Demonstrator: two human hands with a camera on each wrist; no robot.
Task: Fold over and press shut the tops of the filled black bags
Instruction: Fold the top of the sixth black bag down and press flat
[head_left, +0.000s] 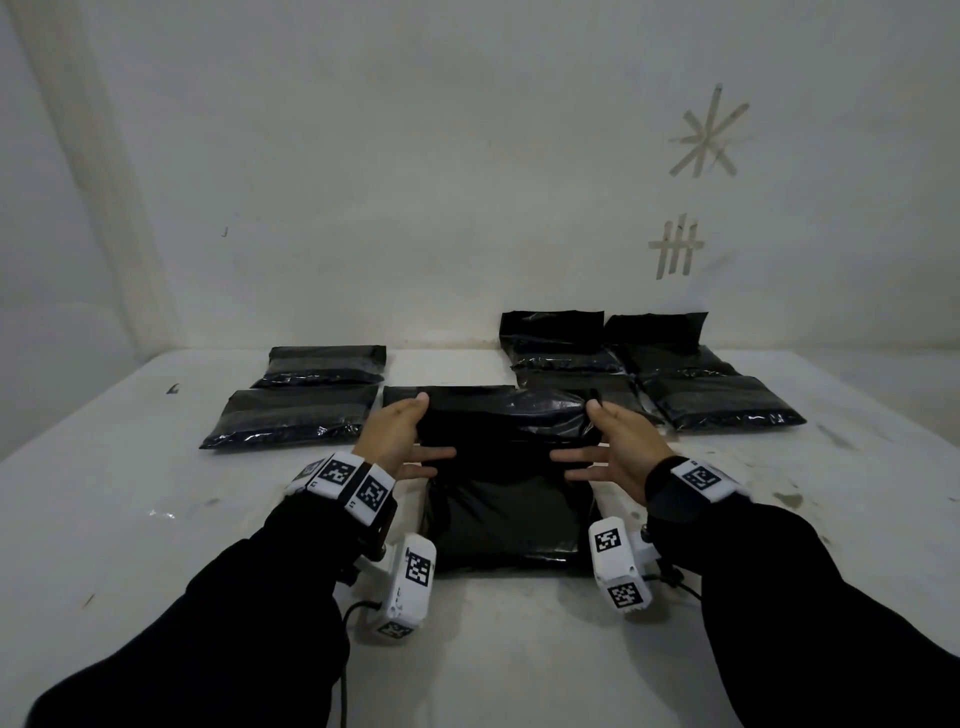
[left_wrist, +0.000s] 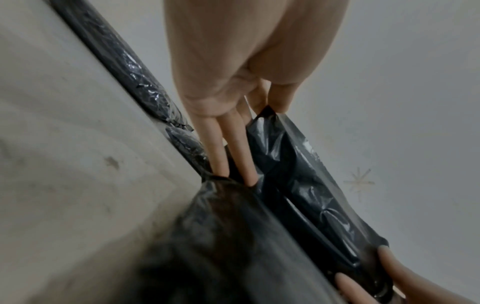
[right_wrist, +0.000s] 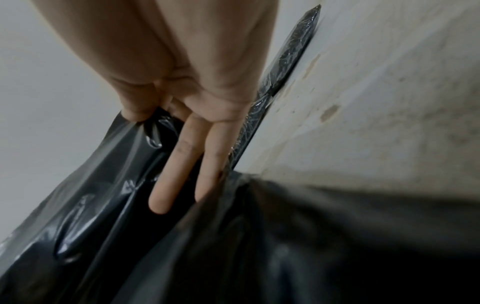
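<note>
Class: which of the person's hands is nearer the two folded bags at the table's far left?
Left. The left hand is beside the folded bags; the right hand is across the held bag.

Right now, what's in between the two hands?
The raised top flap of the black bag spans the gap: the left hand and right hand each pinch one corner. The head view shows it best.

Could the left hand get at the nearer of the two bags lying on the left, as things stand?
Probably yes, once freed: the left hand now pinches the flap of the middle bag, and the nearer left bag lies uncovered just beside it.
</note>
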